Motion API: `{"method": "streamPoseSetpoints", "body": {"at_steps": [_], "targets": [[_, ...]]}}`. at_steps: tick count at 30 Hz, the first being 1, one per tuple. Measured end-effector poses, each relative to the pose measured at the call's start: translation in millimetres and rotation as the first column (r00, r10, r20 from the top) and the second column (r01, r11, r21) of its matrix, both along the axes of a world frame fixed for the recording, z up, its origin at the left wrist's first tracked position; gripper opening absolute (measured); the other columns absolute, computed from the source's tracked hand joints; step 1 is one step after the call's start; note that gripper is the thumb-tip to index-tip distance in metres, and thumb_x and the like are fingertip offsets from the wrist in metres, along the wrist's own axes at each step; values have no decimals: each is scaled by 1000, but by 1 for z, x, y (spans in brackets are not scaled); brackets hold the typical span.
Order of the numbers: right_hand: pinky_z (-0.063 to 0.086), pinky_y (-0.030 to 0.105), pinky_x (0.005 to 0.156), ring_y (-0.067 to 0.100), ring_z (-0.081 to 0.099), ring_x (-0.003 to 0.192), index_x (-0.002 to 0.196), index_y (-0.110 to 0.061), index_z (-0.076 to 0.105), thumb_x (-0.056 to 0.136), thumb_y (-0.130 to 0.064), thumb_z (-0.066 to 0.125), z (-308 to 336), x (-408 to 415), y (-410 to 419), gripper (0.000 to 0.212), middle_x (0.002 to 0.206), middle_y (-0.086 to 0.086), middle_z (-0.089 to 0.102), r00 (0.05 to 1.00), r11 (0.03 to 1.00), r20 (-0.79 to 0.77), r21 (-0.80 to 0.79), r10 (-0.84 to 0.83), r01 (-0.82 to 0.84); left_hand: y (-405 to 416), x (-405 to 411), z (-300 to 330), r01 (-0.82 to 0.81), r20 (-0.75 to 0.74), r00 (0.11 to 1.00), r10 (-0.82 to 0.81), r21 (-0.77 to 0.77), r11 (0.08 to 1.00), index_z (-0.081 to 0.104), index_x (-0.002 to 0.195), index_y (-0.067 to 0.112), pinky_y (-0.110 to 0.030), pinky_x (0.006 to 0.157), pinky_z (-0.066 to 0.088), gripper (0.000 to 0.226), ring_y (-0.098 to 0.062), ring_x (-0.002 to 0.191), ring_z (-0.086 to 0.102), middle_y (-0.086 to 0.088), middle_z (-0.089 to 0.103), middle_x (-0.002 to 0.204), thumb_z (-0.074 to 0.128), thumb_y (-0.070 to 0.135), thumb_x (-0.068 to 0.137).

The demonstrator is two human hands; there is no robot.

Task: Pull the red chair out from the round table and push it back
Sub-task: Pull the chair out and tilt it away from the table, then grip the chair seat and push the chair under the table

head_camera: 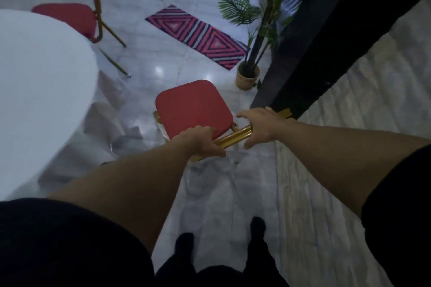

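A red chair [192, 106] with a gold frame stands on the pale floor, its seat apart from the round table [39, 81], which has a white cloth and fills the left side. My left hand [200, 141] grips the left end of the gold top rail of the chair back. My right hand [258, 124] wraps the right end of the same rail. I look straight down on the chair from behind its back, and its legs are mostly hidden under the seat.
A second red chair [67, 17] sits at the table's far side. A potted palm [248, 77] stands just right of the held chair, beside a dark counter or wall [310, 53]. A pink striped rug [198, 35] lies beyond. My feet [233, 247] are below.
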State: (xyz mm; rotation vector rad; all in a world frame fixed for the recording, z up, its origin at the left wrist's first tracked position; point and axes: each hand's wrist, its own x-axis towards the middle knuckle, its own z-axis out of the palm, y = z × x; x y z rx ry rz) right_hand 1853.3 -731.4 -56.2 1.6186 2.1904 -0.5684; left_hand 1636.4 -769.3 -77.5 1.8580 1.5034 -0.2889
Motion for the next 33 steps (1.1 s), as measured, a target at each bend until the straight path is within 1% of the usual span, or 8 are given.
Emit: {"method": "streamPoseSetpoints", "body": {"at_steps": [3, 6, 8, 15, 20, 23, 25, 33], "targets": [[46, 36, 80, 17, 61, 99, 143, -43, 53, 75, -45, 76, -13, 0, 20, 72, 119, -11, 65, 969, 969, 38, -66, 242, -239, 1, 18, -18, -66, -3, 998, 66, -58, 996, 52, 139, 27, -45, 91, 54, 67, -27, 99, 61, -6, 61, 113, 69, 46, 77], [33, 29, 55, 13, 54, 71, 91, -49, 63, 84, -26, 64, -16, -1, 35, 24, 82, -14, 58, 920, 913, -38, -112, 391, -393, -4, 32, -28, -235, 11, 972, 236, -52, 971, 58, 135, 28, -42, 90, 54, 55, -32, 101, 63, -11, 66, 111, 62, 21, 80], [29, 29, 53, 14, 49, 66, 73, -48, 53, 84, -22, 62, -14, 2, 42, 29, 76, -10, 53, 895, 892, -65, -79, 442, -446, -4, 38, -26, -268, -10, 963, 268, 33, 963, 64, 128, 29, -39, 89, 51, 50, -35, 104, 64, -12, 69, 111, 59, 16, 80], [37, 30, 52, 18, 57, 62, 93, -44, 74, 84, -22, 63, -22, 15, 59, 27, 70, -9, 59, 795, 794, -142, -76, 590, -603, -18, 59, -21, -385, -12, 922, 386, 64, 921, 66, 126, 31, -41, 89, 52, 52, -34, 104, 64, -10, 70, 106, 56, 10, 80], [43, 32, 53, 15, 56, 55, 66, -49, 57, 83, -23, 63, -28, 13, 68, 32, 62, -9, 59, 719, 717, -125, -68, 684, -694, -35, 73, -24, -498, 35, 867, 497, 57, 865, 65, 126, 33, -43, 86, 54, 53, -29, 97, 64, -5, 69, 100, 54, 8, 81], [41, 31, 55, 12, 50, 57, 77, -51, 65, 84, -25, 63, -23, 3, 75, 27, 65, -14, 54, 652, 652, -140, -51, 745, -756, -42, 76, -23, -579, 43, 815, 577, 56, 813, 68, 120, 29, -38, 77, 53, 46, -25, 86, 63, -2, 66, 88, 55, 7, 81], [35, 27, 53, 13, 50, 60, 95, -46, 73, 84, -26, 61, -21, -5, 76, 25, 67, -15, 52, 584, 585, -154, -44, 797, -810, -50, 76, -24, -627, 46, 779, 626, 46, 777, 69, 114, 28, -39, 77, 54, 42, -26, 86, 63, -3, 66, 88, 55, 6, 80], [36, 27, 57, 6, 52, 58, 92, -36, 77, 76, -33, 66, -23, -29, 96, 20, 63, -17, 59, 299, 335, -313, 69, 902, -940, -71, 81, -20, -788, 18, 616, 788, 12, 615, 65, 123, 30, -31, 71, 45, 51, -25, 87, 60, 1, 57, 86, 55, 6, 79]]}}
